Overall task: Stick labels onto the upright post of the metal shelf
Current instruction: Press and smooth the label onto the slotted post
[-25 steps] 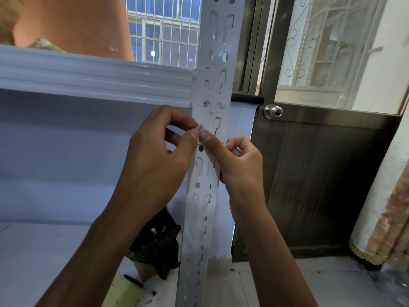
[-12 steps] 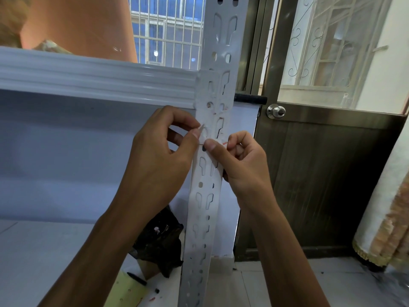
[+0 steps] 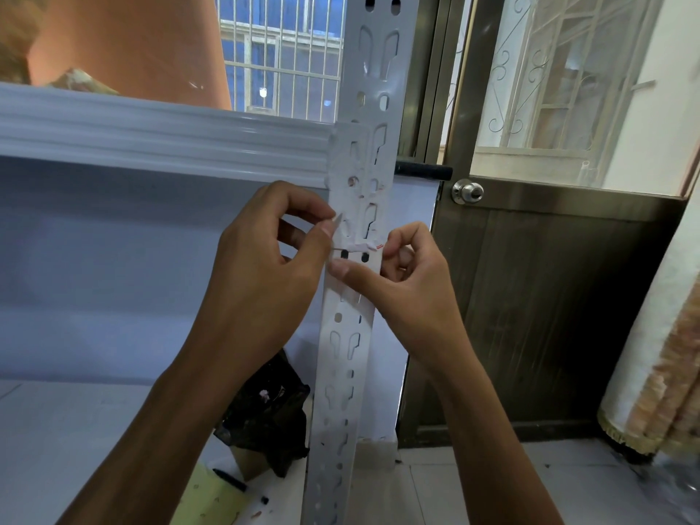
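Lower than a moment ago, the right hand [image 3: 413,293] has slid its thumb down the upright post [image 3: 335,297]. The thumb presses the front face just beneath the label [image 3: 360,247], fingers curled at the post's right edge. The left hand [image 3: 265,267] keeps a closed fingertip grip on the label's left end; the strip lies across the post, below the shelf [image 3: 151,134] front edge.

Post [image 3: 401,108] runs off top and bottom edges.

post [image 3: 342,373]: painted metal, matt | door knob [image 3: 467,191]: shiny metal
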